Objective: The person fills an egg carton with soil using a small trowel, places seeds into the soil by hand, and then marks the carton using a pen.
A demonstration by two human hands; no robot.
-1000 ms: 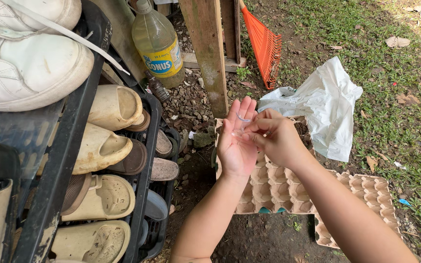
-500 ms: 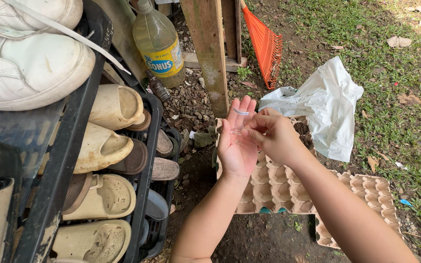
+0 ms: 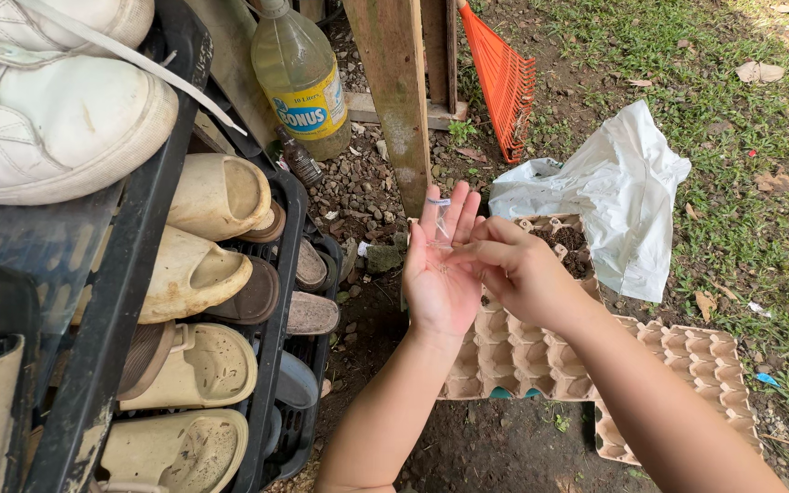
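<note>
My left hand (image 3: pixel 440 278) is held palm up with its fingers straight. A small clear plastic packet (image 3: pixel 438 222) lies against its fingers, and a few tiny dark specks sit on the palm. My right hand (image 3: pixel 520 272) reaches across from the right with fingertips pinched together at the left palm; whether anything is between them is too small to tell. Both hands hover above a cardboard egg tray (image 3: pixel 541 361) on the ground. Some of the tray's far cells hold dark soil (image 3: pixel 566 239).
A black shoe rack (image 3: pixel 271 301) with sandals and white sneakers (image 3: pixel 47 119) fills the left. Behind stand a yellowish plastic bottle (image 3: pixel 301 78), a wooden post (image 3: pixel 394 100) and an orange rake (image 3: pixel 504 78). A white plastic bag (image 3: pixel 627 196) lies on grass to the right.
My right hand's fingertips have slid down from the left fingers toward the palm. The view has shifted slightly, now showing the soil-filled cells behind the hands.
</note>
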